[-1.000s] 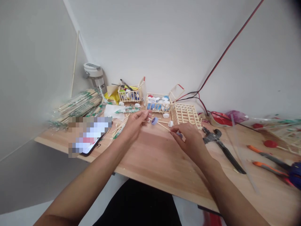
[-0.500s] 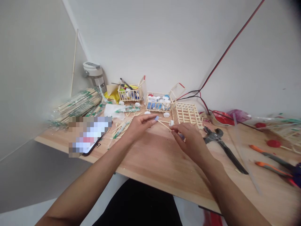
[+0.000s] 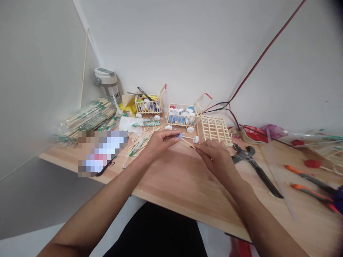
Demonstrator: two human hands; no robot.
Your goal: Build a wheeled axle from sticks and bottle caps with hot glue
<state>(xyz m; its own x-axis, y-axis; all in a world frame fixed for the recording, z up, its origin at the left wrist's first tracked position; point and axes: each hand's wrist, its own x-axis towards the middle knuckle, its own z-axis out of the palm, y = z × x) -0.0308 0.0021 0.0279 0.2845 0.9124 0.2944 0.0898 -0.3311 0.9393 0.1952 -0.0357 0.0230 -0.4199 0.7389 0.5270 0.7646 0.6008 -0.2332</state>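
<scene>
Between thumb and fingers, my left hand (image 3: 160,142) pinches a small blue bottle cap (image 3: 179,136). My right hand (image 3: 214,153) is closed on one end of a thin wooden stick (image 3: 188,143), whose other end meets or comes very close to the cap. Just behind the stick, a white cap (image 3: 196,139) stands on edge with another short stick beside it. A small cart of wooden sticks (image 3: 180,125), filled with blue and white caps and standing on cap wheels, is behind my hands. Right of it lies a stick lattice basket (image 3: 215,129).
Cut sticks (image 3: 140,144) and a phone (image 3: 107,151) lie left of my hands. Farther back are bundled chopsticks (image 3: 91,116), a lidded cup (image 3: 108,84) and a second cart (image 3: 149,106). Black-handled pliers (image 3: 257,169) and orange-handled pliers (image 3: 308,182) lie on the right.
My hands stay almost in place around the cap and stick. A bluish thing seen under my right hand earlier no longer shows. The view has shifted slightly.
</scene>
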